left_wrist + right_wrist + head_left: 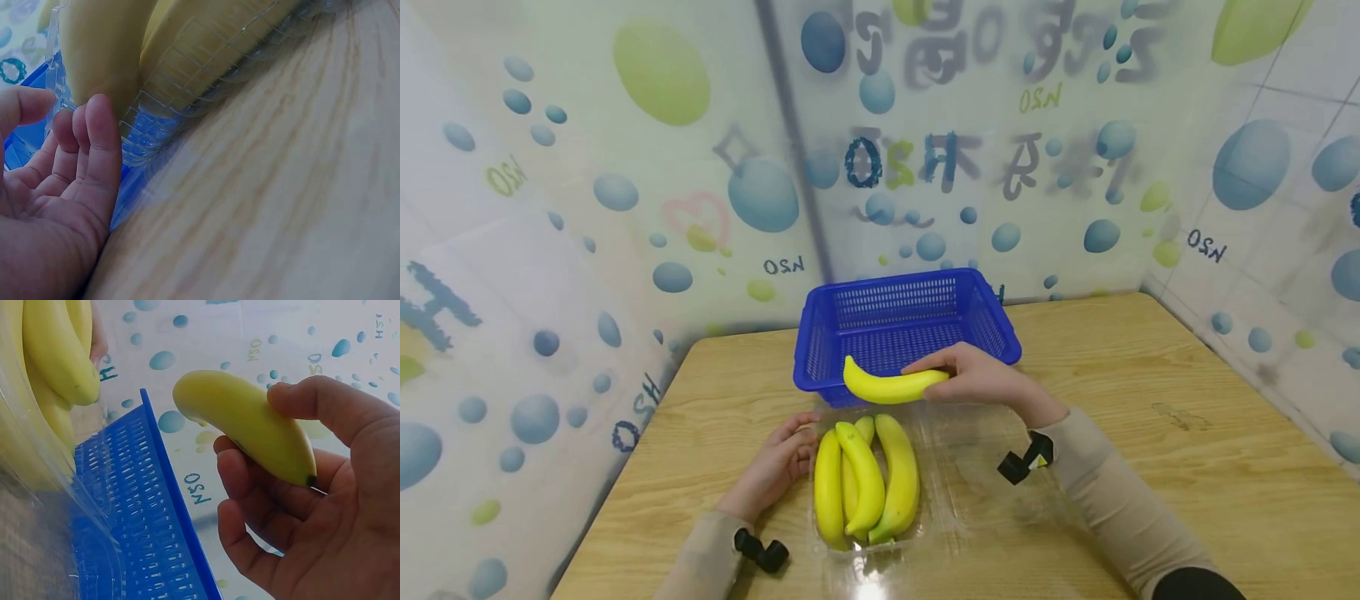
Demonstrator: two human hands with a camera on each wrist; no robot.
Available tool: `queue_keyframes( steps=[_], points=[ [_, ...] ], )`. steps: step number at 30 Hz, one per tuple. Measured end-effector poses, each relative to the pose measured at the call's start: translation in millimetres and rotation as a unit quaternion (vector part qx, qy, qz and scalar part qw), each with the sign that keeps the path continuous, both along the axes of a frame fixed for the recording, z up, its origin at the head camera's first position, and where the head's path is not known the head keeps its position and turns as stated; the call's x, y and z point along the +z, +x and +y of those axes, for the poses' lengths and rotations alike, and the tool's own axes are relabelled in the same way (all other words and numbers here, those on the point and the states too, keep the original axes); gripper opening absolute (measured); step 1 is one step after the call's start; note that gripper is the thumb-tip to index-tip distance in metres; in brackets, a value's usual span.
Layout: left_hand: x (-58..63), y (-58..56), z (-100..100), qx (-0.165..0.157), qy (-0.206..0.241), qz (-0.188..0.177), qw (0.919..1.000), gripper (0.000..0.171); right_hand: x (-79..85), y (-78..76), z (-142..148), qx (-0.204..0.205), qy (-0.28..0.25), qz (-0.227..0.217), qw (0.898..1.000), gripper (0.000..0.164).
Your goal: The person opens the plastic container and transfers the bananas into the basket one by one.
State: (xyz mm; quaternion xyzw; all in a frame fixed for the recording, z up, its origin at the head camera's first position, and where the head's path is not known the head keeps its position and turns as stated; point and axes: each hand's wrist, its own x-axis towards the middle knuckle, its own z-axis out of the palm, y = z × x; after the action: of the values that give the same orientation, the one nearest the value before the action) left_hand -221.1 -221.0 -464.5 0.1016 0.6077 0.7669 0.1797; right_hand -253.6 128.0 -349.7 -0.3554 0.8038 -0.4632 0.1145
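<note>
My right hand (973, 379) grips a yellow banana (887, 385) near one end, thumb on one side and fingers on the other. The banana is held above the near edge of the blue basket (808, 350). In the right wrist view the banana (244, 419) shows a dark tip toward the palm. Several bananas (865, 479) lie in a clear plastic container (925, 508) with its lid (985, 467) folded out to the right. My left hand (778, 462) is at the container's left side, fingers relaxed; in the left wrist view its fingertips (100, 115) are by the clear wall.
The blue basket stands behind the container on a wooden table (1150, 417). A printed curtain-like sheet (925, 125) with bubbles and letters rises behind the table and along both sides. Black straps with small devices (1015, 467) sit on both wrists.
</note>
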Motion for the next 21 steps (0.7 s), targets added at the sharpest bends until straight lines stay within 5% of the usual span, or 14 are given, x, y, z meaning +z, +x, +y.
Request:
queue_keyframes(
  steps=[9,21],
  points=[
    [0.0,0.3,0,0.001,-0.004,-0.004,1.0,0.024,2.5,-15.1,-7,0.025,-0.027,-0.001,0.999,0.034],
    [-0.4,0.2,0,0.006,-0.003,-0.001,1.0,0.03,1.6,-32.4,-16,-0.002,0.004,0.001,1.0,0.037]
  ],
)
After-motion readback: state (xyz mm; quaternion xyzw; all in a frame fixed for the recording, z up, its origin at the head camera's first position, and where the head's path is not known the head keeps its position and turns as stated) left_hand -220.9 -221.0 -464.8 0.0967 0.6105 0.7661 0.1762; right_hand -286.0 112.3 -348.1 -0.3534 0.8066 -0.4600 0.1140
